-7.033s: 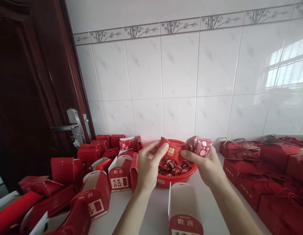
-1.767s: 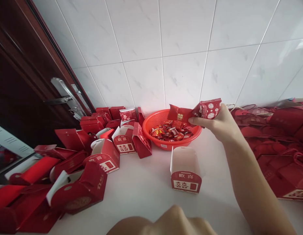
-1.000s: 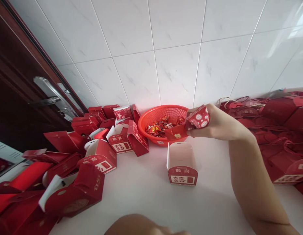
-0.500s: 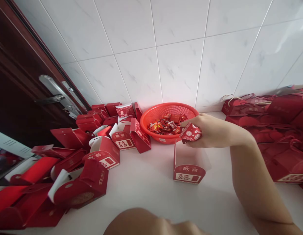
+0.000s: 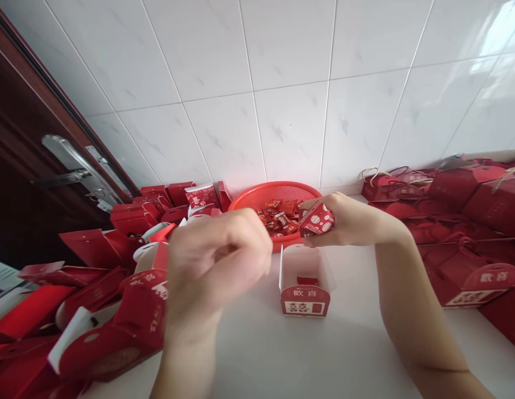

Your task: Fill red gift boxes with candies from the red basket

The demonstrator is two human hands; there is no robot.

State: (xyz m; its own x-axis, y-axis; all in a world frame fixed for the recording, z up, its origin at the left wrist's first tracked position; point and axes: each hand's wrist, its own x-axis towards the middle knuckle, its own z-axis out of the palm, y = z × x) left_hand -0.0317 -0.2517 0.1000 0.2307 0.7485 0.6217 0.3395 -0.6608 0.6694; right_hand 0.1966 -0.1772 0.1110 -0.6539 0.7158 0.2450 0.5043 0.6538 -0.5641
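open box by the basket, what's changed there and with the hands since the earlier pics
A red packet now lies in the open box, seemingly let go by the right hand. That hand has moved left, towards the box, still holding a patterned packet. The left hand has risen from the bottom edge. Box and basket stayed put.
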